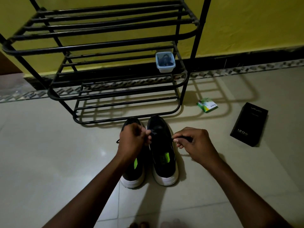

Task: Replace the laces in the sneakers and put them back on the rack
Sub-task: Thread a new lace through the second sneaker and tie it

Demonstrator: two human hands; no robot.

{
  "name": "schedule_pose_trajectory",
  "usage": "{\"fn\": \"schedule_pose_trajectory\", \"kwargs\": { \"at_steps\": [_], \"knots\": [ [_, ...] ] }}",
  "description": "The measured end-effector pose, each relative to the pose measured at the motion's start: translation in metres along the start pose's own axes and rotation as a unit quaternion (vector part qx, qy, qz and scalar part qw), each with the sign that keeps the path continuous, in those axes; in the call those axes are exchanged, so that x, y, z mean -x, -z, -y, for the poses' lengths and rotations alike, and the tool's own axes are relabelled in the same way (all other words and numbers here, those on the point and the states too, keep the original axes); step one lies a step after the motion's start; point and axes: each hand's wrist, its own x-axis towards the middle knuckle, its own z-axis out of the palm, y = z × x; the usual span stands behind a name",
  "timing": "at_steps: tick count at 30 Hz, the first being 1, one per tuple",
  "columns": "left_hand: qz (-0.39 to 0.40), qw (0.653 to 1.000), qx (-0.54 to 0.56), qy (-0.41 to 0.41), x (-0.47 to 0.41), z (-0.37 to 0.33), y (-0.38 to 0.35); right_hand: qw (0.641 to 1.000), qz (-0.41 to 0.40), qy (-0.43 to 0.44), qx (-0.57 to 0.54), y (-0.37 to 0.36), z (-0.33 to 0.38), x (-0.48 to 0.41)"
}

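Two black sneakers with white soles stand side by side on the floor, toes toward the rack: the left sneaker (133, 170) and the right sneaker (164, 155). My left hand (133, 140) pinches one end of a black lace (153, 131) over the right sneaker's eyelets. My right hand (192, 142) pinches the other end, pulled out to the right. A loop of lace shows left of my left hand. The black metal shoe rack (102, 89) stands just beyond the sneakers, its shelves bare of shoes.
A small plastic tub (165, 62) with dark laces inside sits on a middle shelf at the right. A green packet (207, 105) and a black phone box (249, 125) lie on the tiled floor to the right. A yellow wall is behind.
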Motion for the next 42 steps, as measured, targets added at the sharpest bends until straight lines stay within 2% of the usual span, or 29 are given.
{"fn": "schedule_pose_trajectory", "kwargs": {
  "at_steps": [2, 3, 7, 11, 14, 18, 21, 25, 30, 35, 38, 42],
  "knots": [
    [0.033, 0.989, 0.136, 0.055, -0.002, -0.01, -0.007, 0.996, 0.03, 0.081, 0.033, -0.001, 0.007, -0.001],
    [0.054, 0.985, 0.157, 0.054, -0.003, -0.013, -0.011, 0.99, 0.039, 0.123, 0.055, -0.004, 0.011, -0.003],
    [0.113, 0.989, 0.089, -0.032, -0.003, -0.015, -0.022, 0.972, 0.017, 0.202, 0.118, -0.015, 0.022, -0.012],
    [0.141, 0.984, 0.106, -0.023, 0.006, -0.015, -0.022, 0.977, -0.051, 0.165, 0.128, -0.018, 0.022, -0.02],
    [0.174, 0.979, 0.094, -0.038, 0.006, -0.012, -0.018, 0.989, -0.07, 0.091, 0.096, -0.023, 0.016, -0.022],
    [0.191, 0.974, 0.109, -0.05, 0.005, -0.01, -0.017, 0.998, -0.063, -0.021, 0.0, -0.033, 0.007, -0.023],
    [0.17, 0.975, 0.125, -0.068, 0.005, -0.008, -0.02, 0.997, -0.05, -0.042, -0.043, -0.033, 0.002, -0.027],
    [0.1, 0.99, 0.052, -0.089, 0.0, -0.003, -0.018, 0.997, -0.012, -0.046, -0.064, -0.027, -0.004, -0.031],
    [0.051, 0.993, 0.024, -0.106, -0.004, 0.0, -0.018, 0.996, 0.013, -0.049, -0.08, -0.024, -0.005, -0.033],
    [0.052, 0.991, 0.038, -0.113, -0.001, 0.0, -0.019, 0.997, -0.014, 0.053, 0.059, -0.023, -0.004, -0.035],
    [0.08, 0.988, 0.104, -0.085, -0.002, 0.002, -0.019, 0.984, -0.03, 0.112, 0.135, -0.026, -0.008, -0.034],
    [0.107, 0.986, 0.114, -0.05, -0.005, 0.006, -0.019, 0.979, -0.05, 0.121, 0.155, -0.034, -0.01, -0.029]
  ]
}}
